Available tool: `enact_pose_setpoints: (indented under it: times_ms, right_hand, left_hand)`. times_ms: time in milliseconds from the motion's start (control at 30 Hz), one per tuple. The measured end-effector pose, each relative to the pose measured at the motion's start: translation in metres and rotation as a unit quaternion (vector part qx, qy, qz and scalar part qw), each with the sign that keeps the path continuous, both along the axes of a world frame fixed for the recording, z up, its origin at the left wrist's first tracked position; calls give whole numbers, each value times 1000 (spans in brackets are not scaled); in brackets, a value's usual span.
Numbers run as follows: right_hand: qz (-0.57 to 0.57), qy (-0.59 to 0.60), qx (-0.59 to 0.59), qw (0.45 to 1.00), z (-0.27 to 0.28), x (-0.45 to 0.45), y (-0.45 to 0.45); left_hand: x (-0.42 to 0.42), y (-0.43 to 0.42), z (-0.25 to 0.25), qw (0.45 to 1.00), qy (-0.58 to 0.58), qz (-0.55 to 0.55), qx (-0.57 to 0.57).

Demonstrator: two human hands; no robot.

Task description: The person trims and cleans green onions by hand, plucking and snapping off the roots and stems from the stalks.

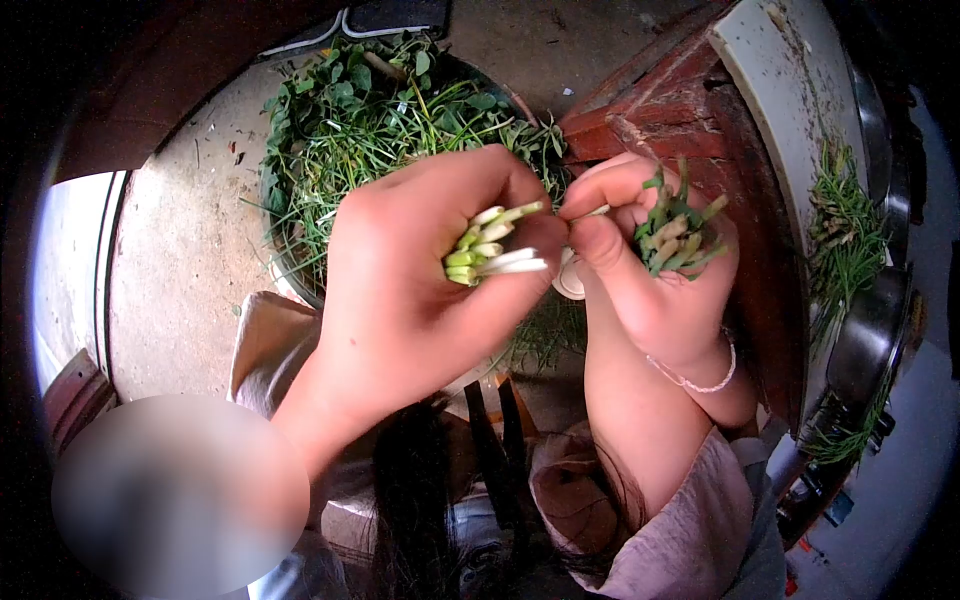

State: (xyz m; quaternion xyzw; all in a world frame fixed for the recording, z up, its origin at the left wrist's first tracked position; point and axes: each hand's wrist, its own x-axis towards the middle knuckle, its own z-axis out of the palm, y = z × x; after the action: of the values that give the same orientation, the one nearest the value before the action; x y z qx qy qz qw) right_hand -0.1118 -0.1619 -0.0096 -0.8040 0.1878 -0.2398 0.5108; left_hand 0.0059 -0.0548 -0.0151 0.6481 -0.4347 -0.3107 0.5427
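Stalks (488, 246) are clasped in the left hand (405, 250). The right hand (640, 285) grips leafy stems (678, 238). Greens (385, 125) lie beyond.

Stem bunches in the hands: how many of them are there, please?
2: a pale-tipped bunch in the left hand, a darker green bunch in the right hand. Palms hide parts of both.

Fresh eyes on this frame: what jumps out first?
The two hands at centre: the left hand holds pale-ended stalks, the right hand a bunch of green stems. Next, the big heap of mixed greens beyond them, then the thin bracelet at the right wrist.
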Motion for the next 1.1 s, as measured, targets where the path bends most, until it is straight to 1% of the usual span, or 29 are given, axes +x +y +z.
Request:
enact_pose_setpoints:
  times_ms: [33,100,200,267,333,367,400,467,533,600,667,733,767,800,833,900,967,1067,1100]
  right_hand:
    - [3,8,6,1000,2,-1,0]
    - [7,17,12,1000,5,-4,0]
    - [2,44,27,999,8,-6,1]
    - [-30,31,83,996,8,-6,3]
    - [-171,-42,199,964,9,-2,8]
    - [-174,-7,204,963,15,-7,-2]
    - [-177,-4,198,964,16,-8,-3]
    - [-183,2,186,965,20,-8,-5]
    - [-133,-2,161,978,15,-4,3]
    - [-85,-14,133,987,9,-1,7]
    - [-50,3,150,987,8,0,7]
    - [-36,-2,136,990,6,0,6]
    - [-22,-6,122,992,6,0,6]
    - [-22,-6,122,992,5,1,5]
    - [-14,-16,107,994,5,1,4]
    - [-8,-24,92,995,5,1,5]
    - [-24,-10,147,989,7,1,7]
    - [-9,-7,130,991,8,0,6]
    - [-9,-6,130,991,9,-1,5]
  left_hand:
    - [0,0,0,1000,1,0,0]
    - [2,-1,0,997,-67,-7,-34]
    - [2,-2,1,998,-55,-18,-15]
    - [2,-3,0,998,-58,-15,-29]
    - [4,-3,-1,997,-60,-13,-43]
    - [6,-2,-1,998,-20,16,-55]
    - [8,-2,-1,996,21,46,-69]
    - [7,-2,2,997,24,56,-55]
    - [5,-1,4,997,54,59,-13]
    - [4,-1,5,997,62,46,-16]
    - [2,0,5,997,55,39,-34]
    - [1,0,6,997,51,37,-48]
    - [1,0,7,998,30,30,-46]
    - [1,0,7,999,8,23,-43]
    - [0,1,8,999,20,19,-24]
    - [1,0,7,999,5,16,-33]
    - [1,0,5,999,-10,13,-42]
    - [0,1,5,998,2,32,-46]
    - [1,1,5,997,-29,33,-56]
